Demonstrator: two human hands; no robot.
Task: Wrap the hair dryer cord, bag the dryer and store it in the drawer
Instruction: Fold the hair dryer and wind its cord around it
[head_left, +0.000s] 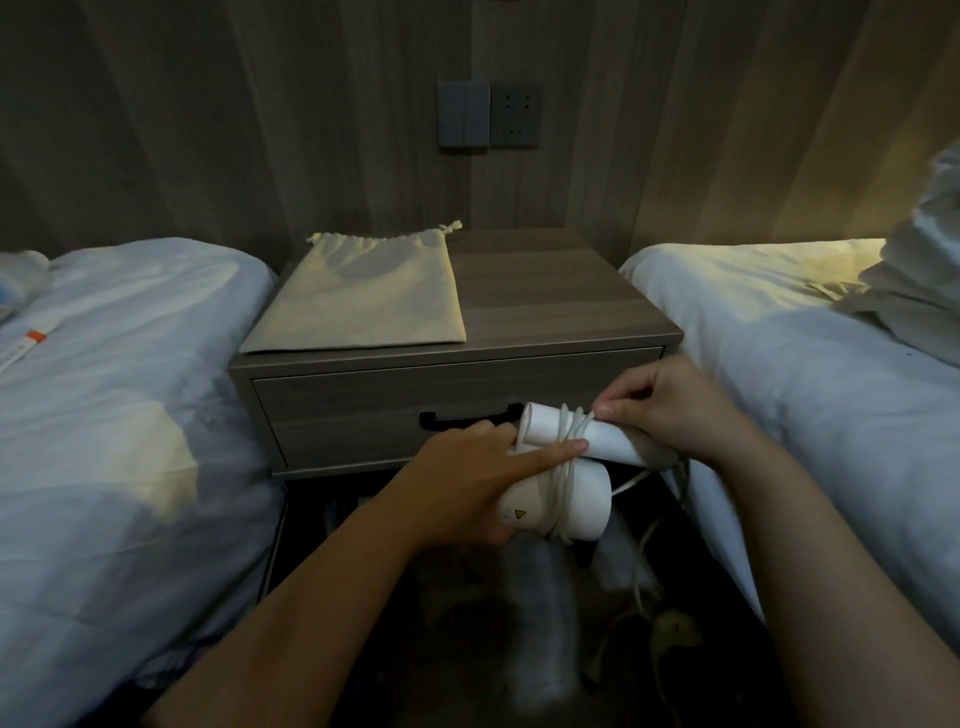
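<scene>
Hair dryer (566, 499): white, folded, held in the air in front of the nightstand (545, 291), level with the lower edge of its front, toward the right side.

Cord (563, 467): white, several turns wound around the folded dryer; loose remainder hanging below and to the right of the nightstand front.

Left hand (467, 483): gripping the dryer body from the left; index finger straight, pressed across the wound turns; position of the other fingers behind the dryer cannot be told.

Right hand (670, 410): in front of the nightstand's right edge; thumb and forefinger pinching a strand of cord at the top of the winding; other fingers curled.

Drawer (363, 410): closed, set in the nightstand front; dark drawer handle (452, 418) at mid-width, right end hidden by the dryer.

Bag (363, 296): pale cloth, flat on the left half of the nightstand top, drawstring mouth toward the wall.

Switch (463, 115) and socket (516, 115): on the wall above the nightstand.

Left bed (130, 389) and right bed (779, 338): one on each side of the nightstand.
</scene>
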